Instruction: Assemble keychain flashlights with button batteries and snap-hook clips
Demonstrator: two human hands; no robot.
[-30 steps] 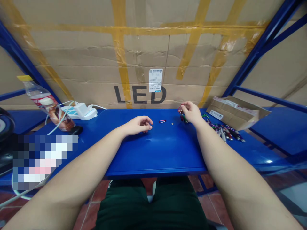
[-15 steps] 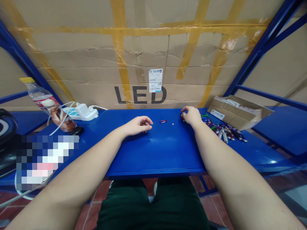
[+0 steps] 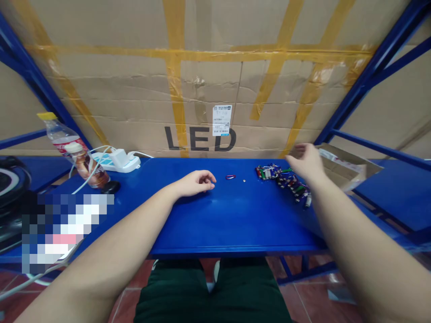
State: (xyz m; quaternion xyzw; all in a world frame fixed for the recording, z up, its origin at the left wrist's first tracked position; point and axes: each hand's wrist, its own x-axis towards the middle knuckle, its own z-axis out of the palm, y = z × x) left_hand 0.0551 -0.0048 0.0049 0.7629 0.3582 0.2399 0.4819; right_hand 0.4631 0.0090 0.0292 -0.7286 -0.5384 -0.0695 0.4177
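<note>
My left hand (image 3: 198, 183) rests on the blue tabletop, its fingers loosely curled and apart, with nothing in them. To its right lie a small red-purple carabiner-like loop (image 3: 230, 177) and a tiny pale metal piece (image 3: 244, 181). My right hand (image 3: 307, 162) is over the right side of the table, in front of the open cardboard box, fingers apart and no object visible in it. Beside and below it are several small coloured metal cylinders with clips, in a neat group (image 3: 267, 172) and a looser heap (image 3: 296, 186) partly covered by my forearm.
The open cardboard box (image 3: 346, 172) stands at the right. On the left are two bottles (image 3: 88, 167), a white power strip (image 3: 125, 163) with cables, and a black round device (image 3: 11, 188). A large taped carton (image 3: 141, 98) forms the back; blue posts (image 3: 360, 78) flank it.
My right hand has moved right, from the neat group of cylinders towards the box, uncovering that group. My left hand stays in place. The view has tilted slightly up.
</note>
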